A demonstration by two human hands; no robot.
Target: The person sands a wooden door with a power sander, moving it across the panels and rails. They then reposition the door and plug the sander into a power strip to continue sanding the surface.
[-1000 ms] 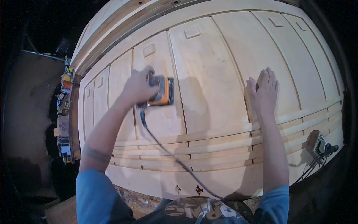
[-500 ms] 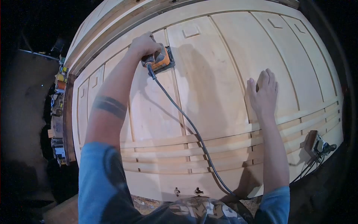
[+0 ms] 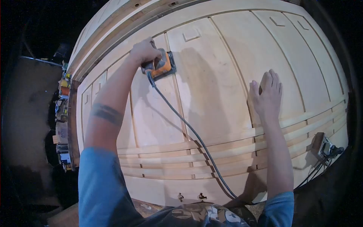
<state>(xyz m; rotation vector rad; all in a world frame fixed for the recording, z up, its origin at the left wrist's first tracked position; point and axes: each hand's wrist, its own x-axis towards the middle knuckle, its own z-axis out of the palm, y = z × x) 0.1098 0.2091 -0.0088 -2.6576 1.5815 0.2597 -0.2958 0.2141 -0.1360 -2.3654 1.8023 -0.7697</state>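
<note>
My left hand (image 3: 145,51) is closed round the top of an orange and black electric sander (image 3: 162,65). The sander's flat pad sits on a pale wooden panel (image 3: 206,87), across a groove between two boards. From its near end a dark cord (image 3: 189,126) runs over the panel towards my body. My right hand (image 3: 267,90) rests on the panel further right, fingers stretched out and holding nothing. Small raised rectangles stand on the boards, one of them a wooden block (image 3: 191,35) beyond the sander.
Several wooden slats (image 3: 223,153) cross the panel's near part. A power strip (image 3: 321,146) with plugged-in cords lies at the right edge. Another wooden piece (image 3: 113,32) stands along the far side. Cans and boxes (image 3: 63,113) fill a shelf at the left.
My left hand and the sander have shifted slightly left, and the view has moved a little. My right hand stays in place on the panel.
</note>
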